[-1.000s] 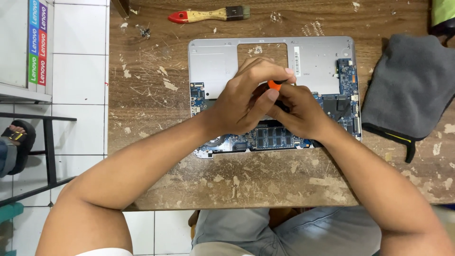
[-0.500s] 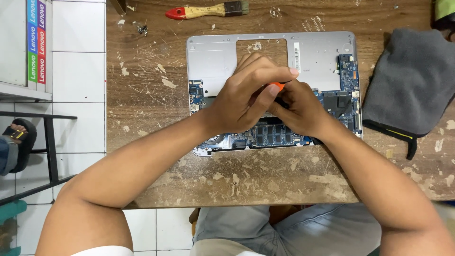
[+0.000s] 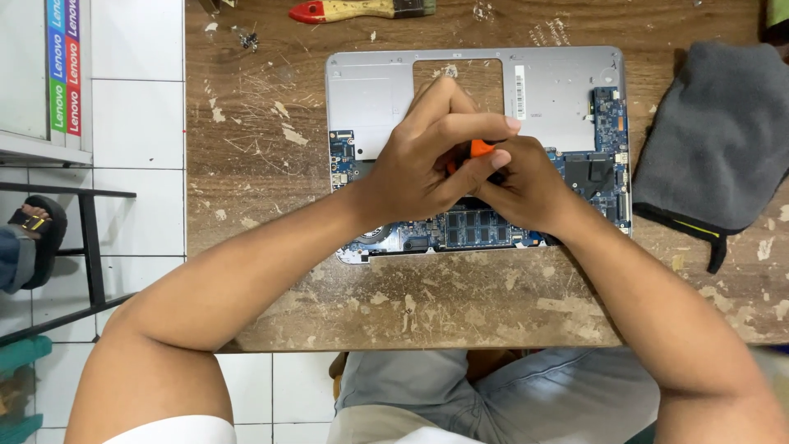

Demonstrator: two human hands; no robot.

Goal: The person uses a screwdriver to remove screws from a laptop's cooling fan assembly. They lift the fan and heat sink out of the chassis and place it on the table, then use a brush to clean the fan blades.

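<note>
Basically both hands bunch over the opened laptop [image 3: 542,90] lying bottom-up on the scratched wooden table [image 3: 255,181]. Left hand [image 3: 427,160] curls on top, fingers closed round an orange-handled tool [image 3: 481,148], likely steadying it; right hand [image 3: 526,189] grips lower, tip hidden over the blue board. Grey cloth [image 3: 715,140] sits right, red-handled brush [image 3: 362,10] at the far edge, out of the way.

Scarred, flaking brown wooden table [image 3: 271,205]; matt silver metal laptop shell [image 3: 559,90]; soft grey cloth [image 3: 715,140]; orange, probably plastic, tool handle [image 3: 481,148].
</note>
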